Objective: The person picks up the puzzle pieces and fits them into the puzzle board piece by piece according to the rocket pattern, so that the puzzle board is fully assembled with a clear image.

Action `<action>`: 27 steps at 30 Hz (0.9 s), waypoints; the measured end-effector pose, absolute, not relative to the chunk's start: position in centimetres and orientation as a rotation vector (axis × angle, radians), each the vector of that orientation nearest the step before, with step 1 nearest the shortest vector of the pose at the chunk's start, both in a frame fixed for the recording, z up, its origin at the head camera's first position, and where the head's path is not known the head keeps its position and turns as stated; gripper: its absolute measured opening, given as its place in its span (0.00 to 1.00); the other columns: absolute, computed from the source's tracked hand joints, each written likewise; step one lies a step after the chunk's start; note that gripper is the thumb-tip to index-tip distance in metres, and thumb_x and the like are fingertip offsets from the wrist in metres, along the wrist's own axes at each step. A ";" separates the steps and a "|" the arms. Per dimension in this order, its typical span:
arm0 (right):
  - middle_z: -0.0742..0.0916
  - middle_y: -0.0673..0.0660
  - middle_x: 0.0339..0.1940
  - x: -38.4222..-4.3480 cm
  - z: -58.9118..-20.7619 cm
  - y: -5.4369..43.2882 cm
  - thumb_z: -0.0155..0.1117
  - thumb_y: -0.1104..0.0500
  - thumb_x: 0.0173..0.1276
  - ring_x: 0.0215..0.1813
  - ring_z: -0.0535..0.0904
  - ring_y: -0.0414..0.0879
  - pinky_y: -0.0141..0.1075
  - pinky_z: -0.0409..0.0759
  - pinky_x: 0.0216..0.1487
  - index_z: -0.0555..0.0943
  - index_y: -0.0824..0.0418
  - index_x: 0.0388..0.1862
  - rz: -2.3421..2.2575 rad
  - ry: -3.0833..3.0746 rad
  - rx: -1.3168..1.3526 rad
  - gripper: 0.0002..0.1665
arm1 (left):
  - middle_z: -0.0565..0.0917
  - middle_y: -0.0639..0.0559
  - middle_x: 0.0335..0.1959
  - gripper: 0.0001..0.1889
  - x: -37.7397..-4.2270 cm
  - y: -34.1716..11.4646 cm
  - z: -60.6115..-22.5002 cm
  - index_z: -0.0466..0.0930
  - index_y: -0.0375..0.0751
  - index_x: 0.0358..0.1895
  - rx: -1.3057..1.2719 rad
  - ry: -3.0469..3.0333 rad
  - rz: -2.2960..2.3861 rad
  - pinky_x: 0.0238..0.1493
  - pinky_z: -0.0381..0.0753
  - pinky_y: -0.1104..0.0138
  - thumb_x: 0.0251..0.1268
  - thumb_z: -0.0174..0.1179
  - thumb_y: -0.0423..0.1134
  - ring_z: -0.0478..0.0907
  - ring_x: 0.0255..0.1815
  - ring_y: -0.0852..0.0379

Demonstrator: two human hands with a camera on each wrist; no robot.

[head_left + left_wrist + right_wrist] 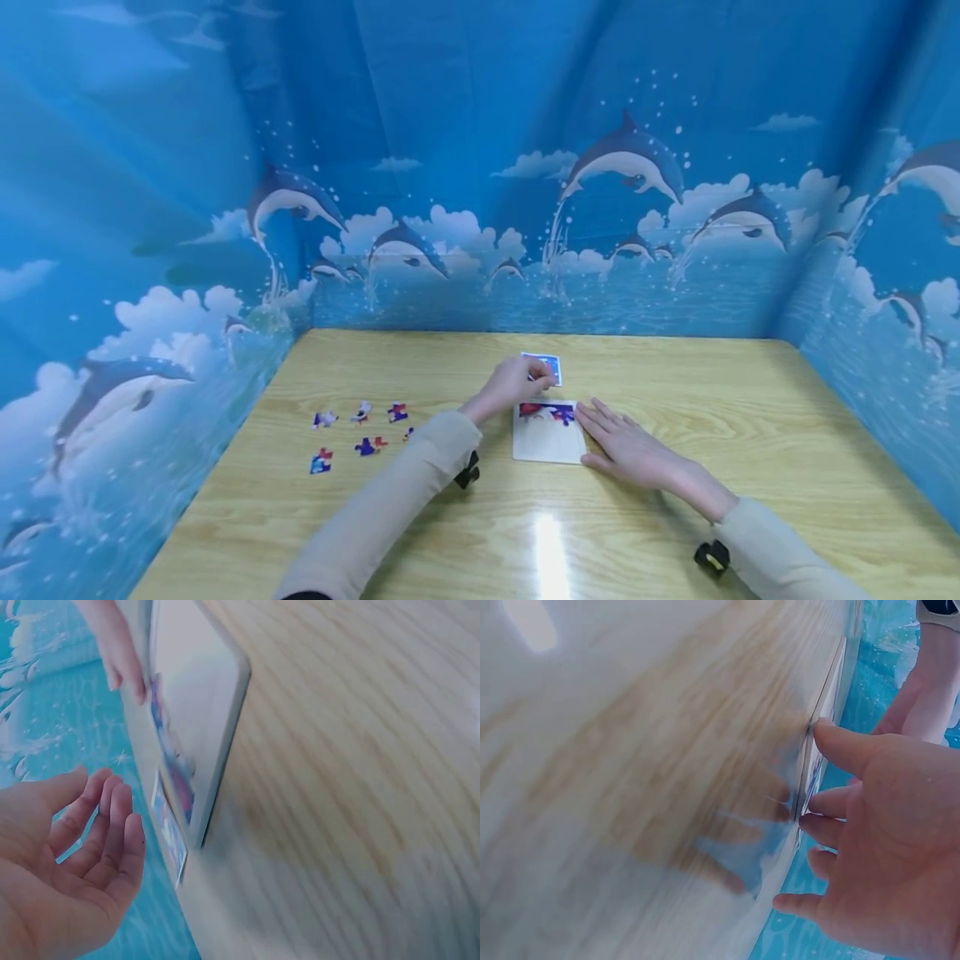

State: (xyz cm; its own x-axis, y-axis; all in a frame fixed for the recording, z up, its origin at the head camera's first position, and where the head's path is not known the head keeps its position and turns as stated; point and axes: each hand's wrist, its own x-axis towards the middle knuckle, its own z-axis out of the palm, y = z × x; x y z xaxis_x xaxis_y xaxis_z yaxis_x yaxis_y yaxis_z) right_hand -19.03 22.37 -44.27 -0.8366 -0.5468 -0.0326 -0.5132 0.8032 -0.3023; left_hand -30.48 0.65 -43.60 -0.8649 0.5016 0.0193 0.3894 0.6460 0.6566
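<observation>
A white puzzle tray (548, 444) lies mid-table, with joined pieces of a colourful jigsaw (546, 412) along its far edge. Just beyond it is a small blue picture card (553, 367), partly covered by my left hand (516, 382). In the left wrist view that left hand (82, 870) has its fingers loosely bent, thumb near the fingertips, and no piece shows between them. My right hand (632, 450) rests at the tray's right edge with fingers spread. The right wrist view has its thumb and fingers (829, 829) touching the tray's side.
Several loose jigsaw pieces (321, 460) are scattered on the left part of the wooden table (712, 392), some partly behind my left forearm. A blue dolphin-print curtain (480, 167) encloses the table's back and sides.
</observation>
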 end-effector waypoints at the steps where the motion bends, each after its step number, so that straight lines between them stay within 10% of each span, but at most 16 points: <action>1: 0.63 0.70 0.79 -19.1 -44.3 22.4 0.58 0.47 0.78 0.80 0.52 0.69 0.72 0.56 0.71 0.60 0.71 0.78 -0.426 2.868 -0.851 0.41 | 0.88 0.54 0.39 0.10 -30.5 0.3 -43.5 0.87 0.44 0.45 0.717 2.683 1.060 0.39 0.82 0.70 0.75 0.60 0.45 0.82 0.36 0.62; 27: 0.62 0.71 0.79 -19.1 -44.1 22.2 0.58 0.48 0.78 0.79 0.51 0.70 0.70 0.54 0.73 0.61 0.71 0.77 -0.387 2.855 -0.874 0.40 | 0.87 0.44 0.50 0.18 -29.8 -14.9 -41.3 0.82 0.39 0.60 0.469 2.612 1.525 0.59 0.82 0.49 0.79 0.55 0.47 0.84 0.53 0.43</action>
